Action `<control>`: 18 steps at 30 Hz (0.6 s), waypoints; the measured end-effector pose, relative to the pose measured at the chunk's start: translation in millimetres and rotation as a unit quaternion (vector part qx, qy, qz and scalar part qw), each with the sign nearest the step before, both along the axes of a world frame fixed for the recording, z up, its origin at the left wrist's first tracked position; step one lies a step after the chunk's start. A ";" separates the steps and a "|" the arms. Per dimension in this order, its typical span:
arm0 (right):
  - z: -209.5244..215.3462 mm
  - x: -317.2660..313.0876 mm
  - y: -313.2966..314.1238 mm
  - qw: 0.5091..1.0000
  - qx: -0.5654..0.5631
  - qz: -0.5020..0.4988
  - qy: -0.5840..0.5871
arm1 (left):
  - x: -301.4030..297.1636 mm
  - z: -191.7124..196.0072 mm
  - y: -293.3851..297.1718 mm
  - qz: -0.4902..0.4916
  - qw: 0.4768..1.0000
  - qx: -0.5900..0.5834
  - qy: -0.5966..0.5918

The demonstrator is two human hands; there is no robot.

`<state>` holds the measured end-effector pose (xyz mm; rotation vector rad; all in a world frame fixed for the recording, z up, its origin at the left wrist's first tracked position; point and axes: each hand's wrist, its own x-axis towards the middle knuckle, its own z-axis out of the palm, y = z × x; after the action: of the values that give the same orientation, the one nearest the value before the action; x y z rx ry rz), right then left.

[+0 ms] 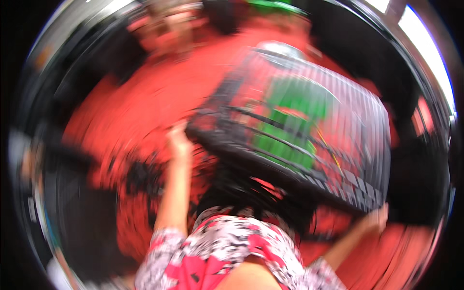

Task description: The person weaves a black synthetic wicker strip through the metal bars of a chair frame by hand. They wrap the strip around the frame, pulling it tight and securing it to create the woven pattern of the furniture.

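A red floor [125, 106] spreads around the slatted crate [280, 169], running out past its left side and its far side. Large dark shapes [87, 227] stand beyond the floor, to the left and right of the crate, too smeared to name. The crate itself, black-framed with pale, thin slats, is held in front of the person's body, tilted, its near edge slanting down from left to right. A patterned garment [237, 237] in white, black and red shows on the near side of the crate. A bright green object [290, 99] shows through the crate's slats; whether it sits inside or behind them, I cannot tell. A shiny, pale round thing [280, 50] is at the crate's far edge. The left hand [179, 137] is closed on the crate's near left corner, its fingers blurred. The right hand [376, 220] grips the crate's near right corner, with the fingers curled up against the frame. Smallest is a thin yellow strip [330, 150], seen through the slats on the crate's right half.
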<state>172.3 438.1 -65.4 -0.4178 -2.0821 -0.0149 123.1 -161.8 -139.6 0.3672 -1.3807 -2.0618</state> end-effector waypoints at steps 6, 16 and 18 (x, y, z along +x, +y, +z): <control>-16.2 -30.1 11.5 0.781 -0.521 0.099 0.331 | 2.1 -9.3 -28.3 0.429 0.811 -0.350 -0.188; -1.8 -0.8 15.4 0.688 -0.568 0.197 0.406 | 3.4 120.4 246.1 -0.173 0.745 -0.616 0.187; 1.7 -1.2 14.0 0.656 -0.594 0.218 0.412 | -0.7 127.2 270.1 -0.240 0.708 -0.631 0.208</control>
<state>171.2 452.1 -63.7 -0.5112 -0.9417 1.5977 122.4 108.3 -12.4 -1.0612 -2.2895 -0.8975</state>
